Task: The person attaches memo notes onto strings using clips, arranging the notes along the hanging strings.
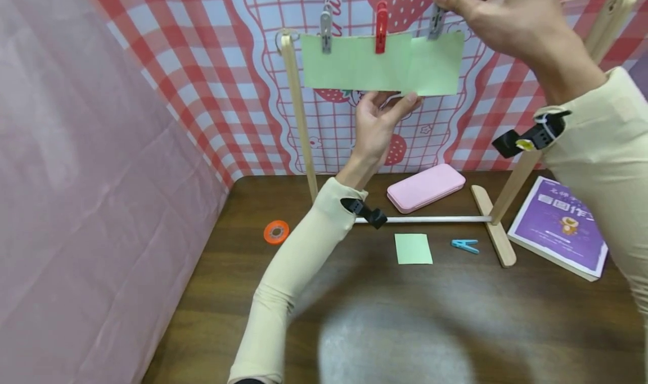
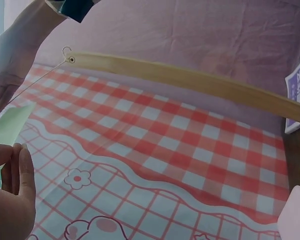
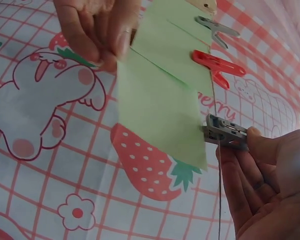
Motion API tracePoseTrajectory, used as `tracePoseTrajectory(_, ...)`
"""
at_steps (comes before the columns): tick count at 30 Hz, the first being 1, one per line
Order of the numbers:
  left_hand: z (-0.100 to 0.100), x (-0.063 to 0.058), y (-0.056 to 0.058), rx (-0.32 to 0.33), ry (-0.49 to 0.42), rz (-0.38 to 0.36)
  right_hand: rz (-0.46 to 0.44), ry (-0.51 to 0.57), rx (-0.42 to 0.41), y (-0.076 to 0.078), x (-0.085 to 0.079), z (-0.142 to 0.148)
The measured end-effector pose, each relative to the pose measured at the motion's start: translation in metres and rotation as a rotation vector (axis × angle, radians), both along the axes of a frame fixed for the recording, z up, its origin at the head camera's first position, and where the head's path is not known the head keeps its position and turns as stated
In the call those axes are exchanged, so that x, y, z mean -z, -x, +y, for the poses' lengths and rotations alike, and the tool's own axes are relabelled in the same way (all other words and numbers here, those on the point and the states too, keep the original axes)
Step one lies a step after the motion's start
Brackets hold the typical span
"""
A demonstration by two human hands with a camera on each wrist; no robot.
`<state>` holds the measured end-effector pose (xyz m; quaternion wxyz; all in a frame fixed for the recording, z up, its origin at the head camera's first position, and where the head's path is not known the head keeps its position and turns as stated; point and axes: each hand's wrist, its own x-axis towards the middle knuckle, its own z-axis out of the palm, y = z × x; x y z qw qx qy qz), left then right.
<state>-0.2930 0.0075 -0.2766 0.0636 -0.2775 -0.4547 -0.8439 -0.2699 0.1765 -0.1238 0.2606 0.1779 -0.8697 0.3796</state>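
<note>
Evidently, right hand (image 1: 516, 27), thumb and fingers in pinch, grips grey clothespin (image 1: 436, 23) at cord (image 3: 220, 185), jaws at top edge of right green sheet (image 1: 437, 69); full clamping cannot be told. Left hand (image 1: 376, 122), fingers bent, pinches same sheet's lower left corner, apparently to keep it steady. Red clothespin (image 1: 381, 28) and far-left grey clothespin (image 1: 326, 30) hold neighbouring green sheets (image 1: 331, 72) on cord, freeing both hands. Loose green sheet (image 1: 413, 249) and blue clothespin (image 1: 464, 245) lie near each other on table (image 1: 217, 288).
</note>
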Motion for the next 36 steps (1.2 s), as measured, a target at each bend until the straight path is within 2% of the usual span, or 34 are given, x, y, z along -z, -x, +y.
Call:
tracePoseTrajectory(4,-0.001,-0.001,0.000,0.011,-0.020,-0.004,0.061,-0.044,-0.012,0.001,0.004,-0.003)
tracePoseTrajectory(13,-0.002,-0.007,-0.004,0.028,-0.043,-0.022,0.057,-0.029,-0.026,0.000,0.006,-0.002)
tracePoseTrajectory(19,-0.001,-0.006,-0.004,0.037,-0.032,-0.024,0.054,-0.010,-0.044,-0.001,0.007,-0.001)
tracePoseTrajectory(28,-0.002,-0.007,-0.006,0.048,-0.019,-0.040,0.059,-0.034,-0.040,-0.003,0.008,0.003)
tracePoseTrajectory(36,-0.002,-0.007,-0.006,0.055,-0.025,-0.036,0.055,-0.096,-0.014,-0.003,0.007,0.010)
